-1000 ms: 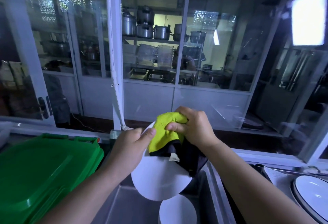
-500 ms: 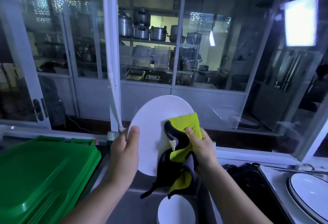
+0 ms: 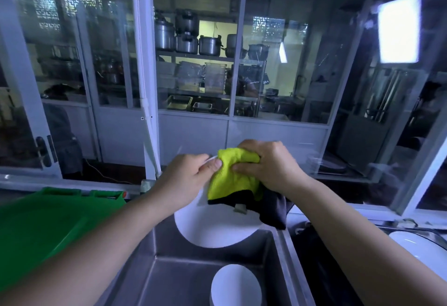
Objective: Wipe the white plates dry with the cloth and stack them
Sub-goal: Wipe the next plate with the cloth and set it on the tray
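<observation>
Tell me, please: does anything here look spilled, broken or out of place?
Nothing stands out. The left hand holds the round white plate over the steel sink, the right hand grips the yellow-and-black cloth against it; no crack or spill shows.

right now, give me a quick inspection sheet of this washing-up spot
surface: steel sink; wet or dry cannot be told
job's things: white plate held tilted over the sink, yellow and black cloth draped over its upper edge; second plate in the basin; dark-rimmed plate on the counter at right
clutter: green plastic lid at left
grippers: left hand pinches the white plate's rim; right hand grips the cloth
cables: thin cable on the floor behind the glass
surroundings: glass partition, pots on shelves behind
</observation>
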`<act>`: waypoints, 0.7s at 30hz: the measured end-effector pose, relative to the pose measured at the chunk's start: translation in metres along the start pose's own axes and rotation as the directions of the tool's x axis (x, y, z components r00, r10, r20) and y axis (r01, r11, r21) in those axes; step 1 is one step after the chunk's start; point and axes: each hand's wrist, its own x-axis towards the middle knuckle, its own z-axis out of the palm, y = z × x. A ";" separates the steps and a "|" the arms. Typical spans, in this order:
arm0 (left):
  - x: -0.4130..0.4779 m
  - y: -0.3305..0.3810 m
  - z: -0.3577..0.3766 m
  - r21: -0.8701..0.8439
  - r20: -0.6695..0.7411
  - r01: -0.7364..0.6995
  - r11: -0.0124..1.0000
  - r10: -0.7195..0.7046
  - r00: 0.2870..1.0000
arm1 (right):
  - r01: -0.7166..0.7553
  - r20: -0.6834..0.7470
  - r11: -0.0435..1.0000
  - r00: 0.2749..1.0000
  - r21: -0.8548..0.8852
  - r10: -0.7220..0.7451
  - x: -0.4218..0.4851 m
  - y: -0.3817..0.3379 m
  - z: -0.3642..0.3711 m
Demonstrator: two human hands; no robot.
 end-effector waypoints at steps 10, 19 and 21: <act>-0.008 0.002 0.000 -0.283 -0.226 0.115 0.952 -0.182 0.957 | -0.129 -0.104 0.859 0.973 0.495 0.206 -0.003 0.017 0.000; -0.019 -0.004 0.037 -0.626 -0.533 0.028 0.780 -0.454 0.714 | -0.227 -0.184 0.503 0.745 0.834 0.642 -0.037 0.020 0.066; -0.021 -0.014 0.040 -0.709 -0.396 0.095 0.699 -0.507 0.766 | -0.218 -0.190 0.482 0.726 0.849 0.661 -0.040 0.023 0.064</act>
